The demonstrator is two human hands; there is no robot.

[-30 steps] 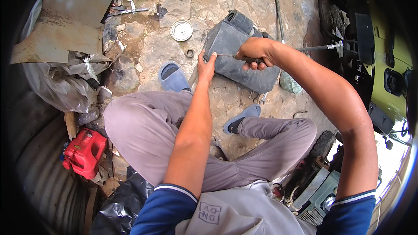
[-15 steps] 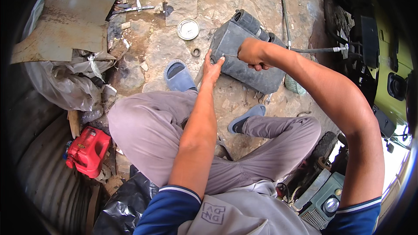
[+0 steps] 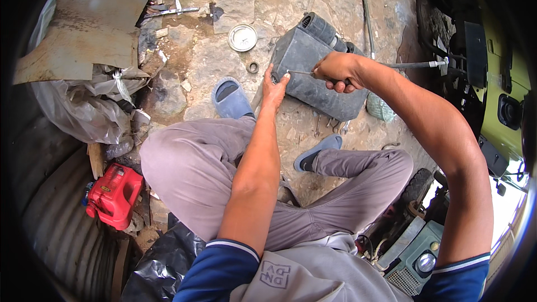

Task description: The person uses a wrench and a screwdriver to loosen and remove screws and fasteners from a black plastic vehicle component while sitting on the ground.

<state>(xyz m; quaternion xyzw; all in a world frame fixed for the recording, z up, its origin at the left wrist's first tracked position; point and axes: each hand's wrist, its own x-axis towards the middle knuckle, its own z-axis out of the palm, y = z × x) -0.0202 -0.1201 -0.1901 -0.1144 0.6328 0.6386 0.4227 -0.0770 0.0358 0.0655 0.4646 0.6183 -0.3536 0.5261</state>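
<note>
A dark grey plastic housing (image 3: 316,72) with a ribbed round duct at its top lies on the stony ground in front of me. My right hand (image 3: 335,71) is closed around the handle of a screwdriver (image 3: 299,72) whose thin shaft points left toward the housing's near left edge. My left hand (image 3: 275,86) rests on that edge, fingers by the screwdriver's tip. I sit on the ground with both knees bent, a blue sandal (image 3: 230,99) on my left foot.
A round metal lid (image 3: 242,37) and a small ring (image 3: 253,67) lie on the ground beyond the sandal. A red canister (image 3: 113,194), plastic sheeting (image 3: 84,106) and a rusty metal sheet (image 3: 89,22) are at left. A green vehicle body (image 3: 498,78) stands at right.
The view has shifted slightly. My right hand and the screwdriver have crept left along the housing, and the left hand stays at its edge.
</note>
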